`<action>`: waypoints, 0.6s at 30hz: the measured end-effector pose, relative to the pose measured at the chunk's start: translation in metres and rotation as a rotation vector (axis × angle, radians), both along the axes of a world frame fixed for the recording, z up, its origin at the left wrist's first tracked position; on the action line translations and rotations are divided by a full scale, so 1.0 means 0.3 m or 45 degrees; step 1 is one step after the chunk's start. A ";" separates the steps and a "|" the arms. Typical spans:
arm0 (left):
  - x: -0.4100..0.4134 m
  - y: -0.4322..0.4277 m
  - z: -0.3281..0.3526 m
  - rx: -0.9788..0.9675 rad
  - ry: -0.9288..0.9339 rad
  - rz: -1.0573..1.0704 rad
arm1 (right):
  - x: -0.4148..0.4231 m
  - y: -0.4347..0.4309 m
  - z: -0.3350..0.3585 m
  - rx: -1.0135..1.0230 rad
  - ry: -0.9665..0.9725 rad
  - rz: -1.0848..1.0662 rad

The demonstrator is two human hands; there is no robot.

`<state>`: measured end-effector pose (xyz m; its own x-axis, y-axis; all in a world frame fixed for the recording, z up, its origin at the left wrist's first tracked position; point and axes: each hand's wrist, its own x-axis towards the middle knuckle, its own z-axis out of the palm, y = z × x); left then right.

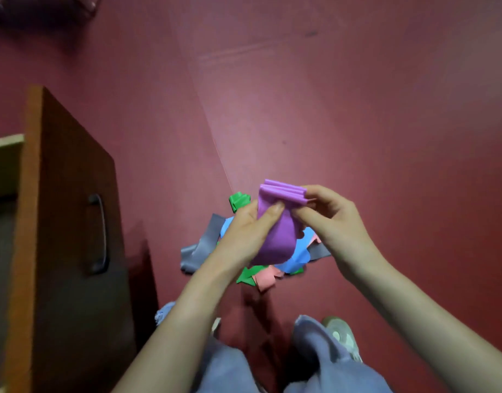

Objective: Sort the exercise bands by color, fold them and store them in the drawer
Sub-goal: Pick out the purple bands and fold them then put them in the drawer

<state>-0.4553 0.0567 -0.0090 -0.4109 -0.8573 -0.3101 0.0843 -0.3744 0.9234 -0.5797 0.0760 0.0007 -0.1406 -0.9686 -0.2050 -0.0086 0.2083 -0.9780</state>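
Observation:
A purple exercise band (278,231), partly folded into pleats at its top, is held up in front of me. My left hand (250,225) grips its left side with the thumb pressed on the front. My right hand (326,214) pinches the folded top edge from the right. Below them on the red floor lies a heap of bands: a green band (238,200), a grey band (201,248), a blue band (301,252) and a pink band (265,280). The wooden drawer (71,211) with a dark metal handle (99,234) stands pulled out at the left.
The red floor (357,109) stretches ahead and to the right. My legs in blue trousers (315,350) and a pale shoe (340,336) are at the bottom. A dark object (43,9) shows in the top left corner.

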 end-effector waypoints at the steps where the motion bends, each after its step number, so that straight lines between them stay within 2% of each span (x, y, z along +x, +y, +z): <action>1: 0.006 0.017 0.056 -0.023 0.000 -0.010 | 0.005 0.019 0.046 -0.028 0.012 -0.015; 7: 0.030 0.149 0.306 -0.152 0.050 -0.017 | 0.024 0.164 0.309 -0.207 0.243 -0.006; 18: 0.098 0.423 0.626 -0.306 0.048 -0.002 | 0.057 0.421 0.701 -0.512 0.385 -0.009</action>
